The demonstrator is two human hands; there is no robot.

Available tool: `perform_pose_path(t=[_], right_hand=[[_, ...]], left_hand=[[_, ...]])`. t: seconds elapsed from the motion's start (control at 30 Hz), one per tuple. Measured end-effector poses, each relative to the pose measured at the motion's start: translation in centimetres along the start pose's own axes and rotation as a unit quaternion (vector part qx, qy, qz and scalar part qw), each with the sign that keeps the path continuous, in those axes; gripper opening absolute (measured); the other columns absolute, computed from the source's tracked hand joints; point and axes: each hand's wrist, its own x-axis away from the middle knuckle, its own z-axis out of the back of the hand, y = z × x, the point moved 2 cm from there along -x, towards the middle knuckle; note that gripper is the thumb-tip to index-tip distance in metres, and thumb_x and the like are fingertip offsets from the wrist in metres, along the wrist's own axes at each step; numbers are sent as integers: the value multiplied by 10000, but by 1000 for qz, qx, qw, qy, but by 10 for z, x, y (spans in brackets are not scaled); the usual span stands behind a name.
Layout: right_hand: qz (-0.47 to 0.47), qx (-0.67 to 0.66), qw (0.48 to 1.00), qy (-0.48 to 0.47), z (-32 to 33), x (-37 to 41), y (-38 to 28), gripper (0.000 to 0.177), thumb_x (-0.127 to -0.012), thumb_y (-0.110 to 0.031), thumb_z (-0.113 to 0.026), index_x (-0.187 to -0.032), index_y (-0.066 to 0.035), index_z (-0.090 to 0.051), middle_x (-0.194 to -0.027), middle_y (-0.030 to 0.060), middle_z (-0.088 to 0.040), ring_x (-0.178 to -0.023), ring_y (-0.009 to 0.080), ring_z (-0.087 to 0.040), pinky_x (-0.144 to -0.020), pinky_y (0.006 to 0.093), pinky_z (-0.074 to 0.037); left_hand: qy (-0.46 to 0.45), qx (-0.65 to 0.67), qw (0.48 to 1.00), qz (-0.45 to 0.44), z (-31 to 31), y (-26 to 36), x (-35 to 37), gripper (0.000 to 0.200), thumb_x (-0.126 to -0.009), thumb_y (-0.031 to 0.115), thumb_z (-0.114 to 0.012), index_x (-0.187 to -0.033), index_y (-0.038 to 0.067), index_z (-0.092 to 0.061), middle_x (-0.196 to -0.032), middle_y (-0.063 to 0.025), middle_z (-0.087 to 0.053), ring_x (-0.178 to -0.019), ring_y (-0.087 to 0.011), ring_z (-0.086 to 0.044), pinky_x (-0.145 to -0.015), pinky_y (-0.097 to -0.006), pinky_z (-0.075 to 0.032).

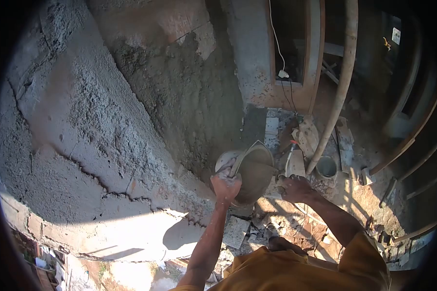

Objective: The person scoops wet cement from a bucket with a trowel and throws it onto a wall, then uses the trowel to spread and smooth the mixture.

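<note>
Two hands flank bucket (257, 154). Left hand (226, 186) grasps rim on left side; right hand (294, 188) just beside opposite side, fingers curled, cannot tell whether it holds anything. Bucket is in front of body, near wall with damp grey plaster (189, 102); what supports it underneath is hidden. Grey mix (255, 179) inside looks wet: load probably heavy, sluggish; bucket wall likely flexes, smeared rim may slip. Best hold: firm rim grip, other palm under base.
</note>
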Motion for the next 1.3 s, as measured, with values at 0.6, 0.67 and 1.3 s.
perform_pose_path(t=[0.6, 0.67, 1.3], right_hand=[[7, -82, 996, 32, 34, -41, -45, 461, -921, -412, -642, -1234, -76, -666, -1242, 177, -697, -1201, 368, -663, -1002, 530, -491], [-25, -100, 995, 5, 54, -44, -41, 463, -941, -390, -613, -1251, -51, -676, -1310, 168, -656, -1237, 370, -640, -1041, 518, -492], [-49, -816, 518, -252, 3, -24, -6, 509, -1007, -493, -677, -1217, -31, -638, -725, 35, -588, -483, 109, -536, -392, 270, -408]], left_hand=[[-69, 58, 996, -11, -2, 28, -27, 330, -771, -33, -714, -1094, -72, -768, -1181, -151, -774, -1143, -215, -719, -1007, -365, -542], [-43, 77, 996, -31, -6, 36, -27, 345, -771, -74, -688, -1107, -64, -770, -1208, -160, -769, -1190, -225, -704, -1049, -369, -523], [-29, 63, 994, -85, -1, 95, -37, 197, -788, -56, -644, -969, -74, -719, -1064, -105, -724, -1028, -205, -657, -916, -321, -493]])
